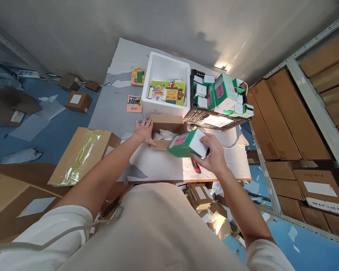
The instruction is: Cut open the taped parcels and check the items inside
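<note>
While my spread left hand (144,131) steadies the open carton (167,119), my right hand (213,154), half-curled around the green box (183,146), should clasp firmly.

A pale beige top (158,226) (with short white sleeves (63,226)) is worn

Smooth paperboard carton (185,146), matt cardboard box (166,119)

Left hand (145,131) touches the left side of an open cardboard box (168,119) containing white material (166,134), right hand (213,151) grips a tilted green carton (180,145) by its white end near the box's right front corner, and a white foam box (166,108) and black crate (196,117) stand behind on the worktop (158,165)
</note>
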`<state>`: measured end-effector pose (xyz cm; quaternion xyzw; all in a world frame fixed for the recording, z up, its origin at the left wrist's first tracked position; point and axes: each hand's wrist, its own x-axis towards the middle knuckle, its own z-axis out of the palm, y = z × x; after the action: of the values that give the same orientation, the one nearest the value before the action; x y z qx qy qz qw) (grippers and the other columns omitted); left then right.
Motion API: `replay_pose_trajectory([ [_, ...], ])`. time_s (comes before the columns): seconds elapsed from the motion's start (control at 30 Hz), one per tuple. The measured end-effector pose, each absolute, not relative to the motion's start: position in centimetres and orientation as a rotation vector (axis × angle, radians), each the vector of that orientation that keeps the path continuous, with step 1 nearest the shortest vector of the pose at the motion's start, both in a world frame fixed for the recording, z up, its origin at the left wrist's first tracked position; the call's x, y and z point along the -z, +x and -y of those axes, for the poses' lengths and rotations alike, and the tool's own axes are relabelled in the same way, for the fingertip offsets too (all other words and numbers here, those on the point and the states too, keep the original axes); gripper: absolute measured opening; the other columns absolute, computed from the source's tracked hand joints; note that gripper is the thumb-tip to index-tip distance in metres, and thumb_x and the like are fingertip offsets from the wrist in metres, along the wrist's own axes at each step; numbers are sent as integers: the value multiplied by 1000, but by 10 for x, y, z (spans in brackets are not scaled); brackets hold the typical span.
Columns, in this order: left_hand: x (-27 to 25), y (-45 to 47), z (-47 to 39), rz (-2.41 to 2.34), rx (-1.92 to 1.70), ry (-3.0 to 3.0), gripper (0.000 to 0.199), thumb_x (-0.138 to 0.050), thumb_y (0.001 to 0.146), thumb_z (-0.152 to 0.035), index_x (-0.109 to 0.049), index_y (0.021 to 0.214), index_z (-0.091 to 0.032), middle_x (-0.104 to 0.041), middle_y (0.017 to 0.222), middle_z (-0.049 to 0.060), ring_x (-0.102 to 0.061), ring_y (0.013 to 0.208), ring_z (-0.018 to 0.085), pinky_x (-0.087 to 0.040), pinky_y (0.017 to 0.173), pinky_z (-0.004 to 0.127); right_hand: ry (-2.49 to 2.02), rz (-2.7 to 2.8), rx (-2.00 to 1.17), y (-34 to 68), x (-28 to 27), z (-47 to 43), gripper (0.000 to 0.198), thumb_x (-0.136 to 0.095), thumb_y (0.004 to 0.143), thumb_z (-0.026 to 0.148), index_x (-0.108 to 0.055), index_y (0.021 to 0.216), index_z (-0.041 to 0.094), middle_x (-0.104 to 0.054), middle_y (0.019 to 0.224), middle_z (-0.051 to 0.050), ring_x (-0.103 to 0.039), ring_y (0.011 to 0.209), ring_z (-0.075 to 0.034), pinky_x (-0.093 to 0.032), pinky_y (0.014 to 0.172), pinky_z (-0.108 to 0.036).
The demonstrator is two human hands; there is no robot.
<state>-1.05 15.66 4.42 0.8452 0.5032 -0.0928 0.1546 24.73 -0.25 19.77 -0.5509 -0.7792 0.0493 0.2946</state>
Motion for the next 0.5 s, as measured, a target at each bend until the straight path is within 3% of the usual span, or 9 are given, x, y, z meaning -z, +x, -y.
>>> replay_pose_trajectory([
  [0.13,-63,-9,-172,-1381,319,2485,131,-69,49,-72,-16,149,-5,-7,156,25,5,140,47,15,102,68,-1697,2051,-223,228,-140,42,44,-68,71,35,-51,109,20,-54,114,-16,-51,110,-31,-47,89,-45],
  [0.23,-80,-15,-146,-1429,153,2498,124,-68,53,-71,-21,148,-7,-9,156,22,7,141,46,15,104,66,-1870,2067,-330,203,-84,51,42,-67,73,30,-53,110,19,-53,117,-16,-51,106,-30,-49,84,-41],
  [0.3,-85,-19,-105,-1520,-132,2440,108,-63,64,-68,-26,146,-10,-16,155,21,-2,143,43,7,108,64,-1976,2047,-384,188,-61,52,41,-66,74,32,-53,111,20,-52,116,-15,-51,103,-30,-51,76,-39],
  [0.4,-74,-15,-24,-1489,-588,2243,75,-56,79,-56,-35,141,-19,-39,146,15,-32,137,31,-22,113,51,-2080,1954,-430,177,-53,52,46,-65,76,41,-51,114,20,-50,118,-16,-49,106,-31,-52,66,-38],
  [0.5,-46,0,35,-1370,-611,2021,96,-72,65,-51,-28,143,-17,-41,143,17,-39,133,31,-37,107,46,-2004,1979,-540,184,-64,53,52,-65,76,46,-49,117,18,-47,123,-17,-51,108,-30,-53,72,-39],
])
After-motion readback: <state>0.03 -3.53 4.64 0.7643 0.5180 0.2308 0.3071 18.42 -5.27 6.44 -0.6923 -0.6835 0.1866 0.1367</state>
